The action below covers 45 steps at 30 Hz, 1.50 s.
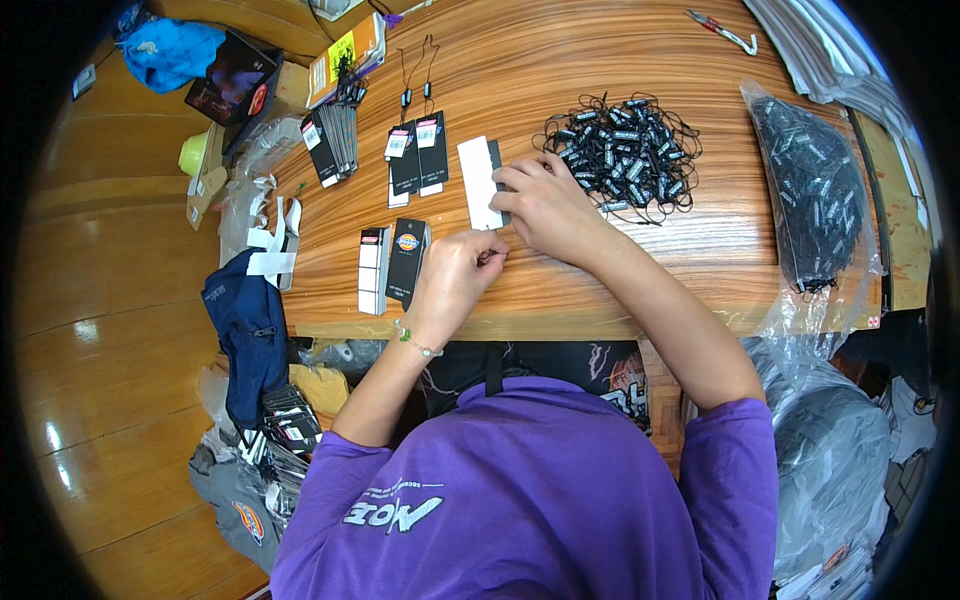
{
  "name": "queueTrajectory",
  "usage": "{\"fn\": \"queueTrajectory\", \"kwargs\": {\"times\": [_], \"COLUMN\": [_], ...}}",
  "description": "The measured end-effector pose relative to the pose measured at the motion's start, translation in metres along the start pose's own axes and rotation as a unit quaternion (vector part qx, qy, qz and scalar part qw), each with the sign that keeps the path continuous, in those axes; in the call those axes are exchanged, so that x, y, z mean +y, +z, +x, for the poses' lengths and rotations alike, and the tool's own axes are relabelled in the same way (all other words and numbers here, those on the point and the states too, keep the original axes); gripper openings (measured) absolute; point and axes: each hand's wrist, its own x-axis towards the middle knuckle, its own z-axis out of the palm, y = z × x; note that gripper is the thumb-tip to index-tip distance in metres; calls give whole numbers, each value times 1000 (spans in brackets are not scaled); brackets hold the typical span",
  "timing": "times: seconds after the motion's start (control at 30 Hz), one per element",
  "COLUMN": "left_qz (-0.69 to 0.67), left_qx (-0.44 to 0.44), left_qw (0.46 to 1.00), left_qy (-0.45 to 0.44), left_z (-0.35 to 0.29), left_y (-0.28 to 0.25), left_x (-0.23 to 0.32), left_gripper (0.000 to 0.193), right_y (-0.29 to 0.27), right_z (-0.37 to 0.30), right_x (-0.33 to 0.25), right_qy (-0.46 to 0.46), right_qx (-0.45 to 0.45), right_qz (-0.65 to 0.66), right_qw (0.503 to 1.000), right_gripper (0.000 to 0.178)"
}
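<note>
A: What's closest to us?

B: The purple shirt [560, 470] on the person, filling the lower middle. Beyond it spreads the wood-grain table [560, 50].

A: And on that?

B: On the right, a clear bag [805, 190] packed with black cords. Left of it, a loose heap of looped cords [625, 155]. On the far side of that, leftward, a pair of black tags [432, 160] with loops running from their tops. The white card [480, 185] lies between those tags and the heap, a dark tag [495, 155] showing along its right side.

A: Which step is in hand?

B: Sorting or squaring the cards, I'd judge; the view doesn't settle which. The next move seems to call for a fine pinch that parts one card from its neighbour without bending it.

A: How is the grip?

B: The right hand [555, 210] is half-curled, its fingertips at the white card's right side. Pinching or merely resting, I can't tell. The left hand [455, 275] is just below the card, fingers curled in toward the thumb. Something dark shows in that curl, but I can't tell whether it's held.
</note>
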Motion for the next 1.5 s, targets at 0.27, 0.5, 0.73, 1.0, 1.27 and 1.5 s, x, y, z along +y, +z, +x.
{"fn": "queueTrajectory", "kwargs": {"times": [0.27, 0.5, 0.73, 1.0, 1.27, 1.5], "left_qz": [10, 6, 12, 13, 12, -96], "left_qx": [3, 13, 4, -6, 7, 76], "left_qw": [1000, 1000, 1000, 1000, 1000, 991], "left_qy": [11, 8, 2, -2, 11, -57], "left_z": [0, 0, 1, 3, -2, 10], "left_y": [1, 1, 2, 3, 4, -40], "left_x": [1, 3, 2, 1, -9, 2], "left_gripper": [8, 8, 7, 8, 9, 18], "right_y": [1, 2, 0, 2, 1, -25], "right_z": [0, 0, 0, 0, 0, 11], "right_x": [-1, -1, -2, -2, -3, -6], "right_qy": [-2, 4, 4, 5, 6, 4], "right_qx": [9, 5, 2, 9, -9, 25], "right_qz": [-1, -2, -5, -6, 3, 161], "right_qw": [1000, 1000, 1000, 1000, 1000, 987], "right_gripper": [14, 14, 14, 14, 17, 28]}}
